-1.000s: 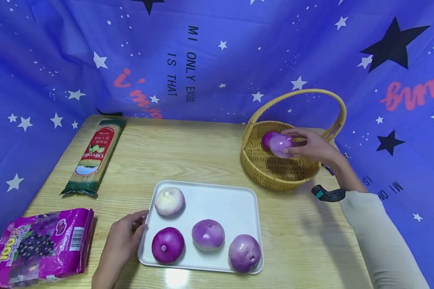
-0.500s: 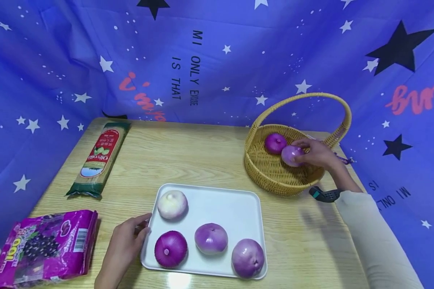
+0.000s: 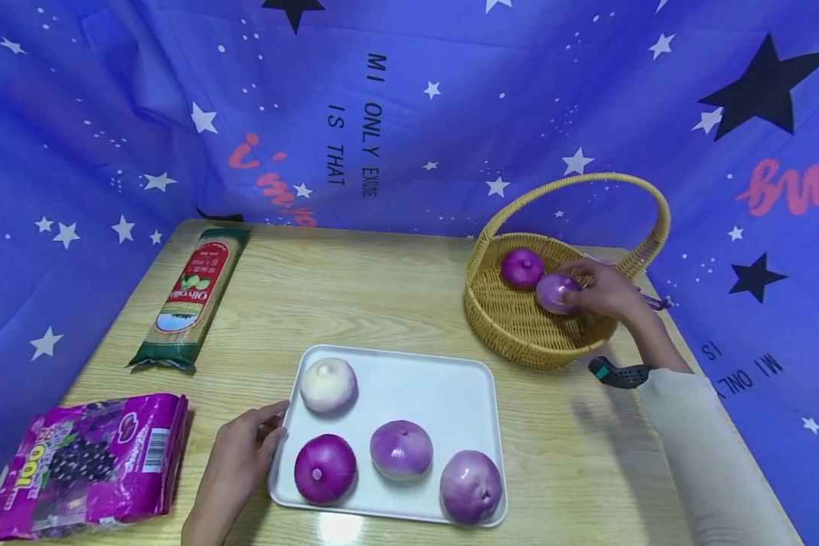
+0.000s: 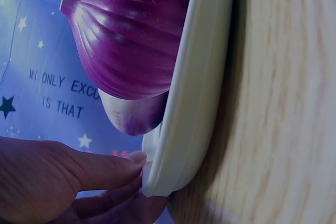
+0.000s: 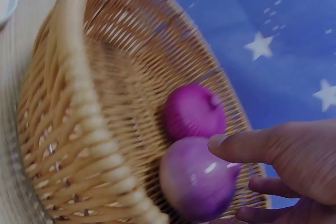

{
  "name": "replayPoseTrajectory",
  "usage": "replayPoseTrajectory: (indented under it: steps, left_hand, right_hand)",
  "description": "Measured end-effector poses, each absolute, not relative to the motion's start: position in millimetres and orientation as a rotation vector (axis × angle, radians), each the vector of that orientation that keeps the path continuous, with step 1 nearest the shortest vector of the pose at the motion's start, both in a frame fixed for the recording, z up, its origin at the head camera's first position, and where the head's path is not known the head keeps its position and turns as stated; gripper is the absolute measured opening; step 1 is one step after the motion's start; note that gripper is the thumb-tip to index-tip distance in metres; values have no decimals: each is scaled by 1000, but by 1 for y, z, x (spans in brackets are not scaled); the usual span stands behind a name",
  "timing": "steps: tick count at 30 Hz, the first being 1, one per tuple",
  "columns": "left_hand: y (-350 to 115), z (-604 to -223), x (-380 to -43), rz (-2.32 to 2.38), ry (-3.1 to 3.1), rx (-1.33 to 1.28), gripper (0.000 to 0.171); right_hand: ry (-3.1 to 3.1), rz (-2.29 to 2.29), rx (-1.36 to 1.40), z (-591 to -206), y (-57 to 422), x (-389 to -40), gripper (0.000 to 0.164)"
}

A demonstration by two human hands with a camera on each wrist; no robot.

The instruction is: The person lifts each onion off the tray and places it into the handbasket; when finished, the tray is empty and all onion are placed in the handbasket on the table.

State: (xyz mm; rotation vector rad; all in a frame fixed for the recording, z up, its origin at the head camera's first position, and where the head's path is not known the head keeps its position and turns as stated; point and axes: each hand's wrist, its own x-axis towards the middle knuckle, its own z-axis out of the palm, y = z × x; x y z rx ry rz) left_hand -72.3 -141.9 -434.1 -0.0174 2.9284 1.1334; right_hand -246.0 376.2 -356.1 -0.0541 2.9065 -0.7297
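Note:
My right hand (image 3: 606, 290) reaches into the wicker basket (image 3: 512, 345) and holds a pale purple onion (image 3: 554, 294) low inside it. In the right wrist view the thumb (image 5: 247, 145) presses on this onion (image 5: 197, 182); the other fingertips are partly hidden. A darker purple onion (image 3: 522, 268) lies beside it in the basket. My left hand (image 3: 235, 462) touches the left edge of the white tray (image 3: 444, 394) with thumb and fingers. On the tray sit a whitish onion (image 3: 328, 385), a dark purple onion (image 3: 324, 469) and two pale purple onions (image 3: 401, 450).
A green-ended pack of spaghetti (image 3: 192, 296) lies at the back left of the wooden table (image 3: 327, 280). Nearer on the left is a purple bag (image 3: 95, 466) with grapes printed on it. The basket's tall handle (image 3: 587, 180) arches overhead, and a blue starry cloth (image 3: 409, 98) hangs behind.
My right hand has lowered the pale purple onion into the basket and moved it rightward, away from the darker onion. The left hand stays at the tray's edge.

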Motion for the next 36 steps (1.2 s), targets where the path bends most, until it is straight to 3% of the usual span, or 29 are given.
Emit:
replayPoseTrajectory:
  steps: [14, 28, 36]
  left_hand:
    - [-142, -435, -72, 1120, 2929, -13, 34]
    - [-141, -433, -74, 1094, 2944, 1, 35]
    - [-141, -432, -73, 1079, 2931, -15, 35]
  right_hand:
    - [2664, -1275, -283, -323, 334, -192, 50]
    - [2628, -1044, -639, -343, 282, -141, 52]
    - [2348, -1178, -672, -335, 251, -110, 53]
